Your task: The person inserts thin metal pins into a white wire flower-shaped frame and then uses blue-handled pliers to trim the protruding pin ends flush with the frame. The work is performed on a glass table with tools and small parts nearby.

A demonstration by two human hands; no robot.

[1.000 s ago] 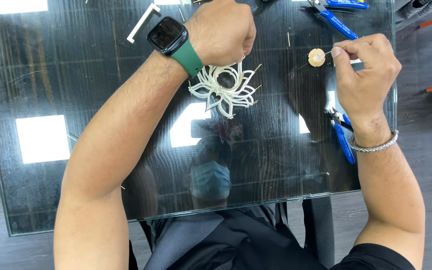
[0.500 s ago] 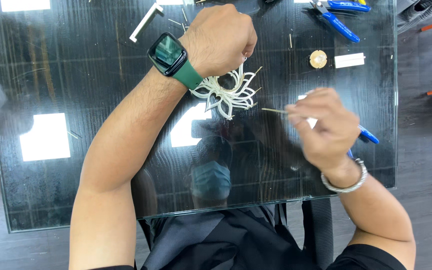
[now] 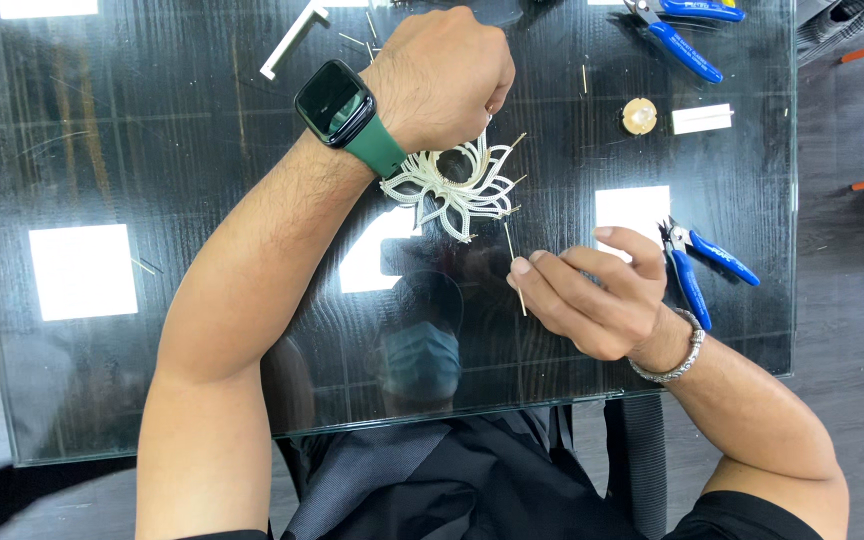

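On the glass worktop (image 3: 102, 150) I count one pale stick flower (image 3: 457, 185), two blue-handled pliers (one far right (image 3: 687, 35), one near my right wrist (image 3: 697, 270)), one small round disc (image 3: 639, 115) and one white strip (image 3: 702, 118). My left hand (image 3: 442, 75) is closed on the flower's far edge, pinning it at the centre of the worktop. My right hand (image 3: 592, 295) pinches one thin stick (image 3: 515, 268), its tip just near the flower. Half a second ago that hand was blurred in motion; now it sits lower and steady.
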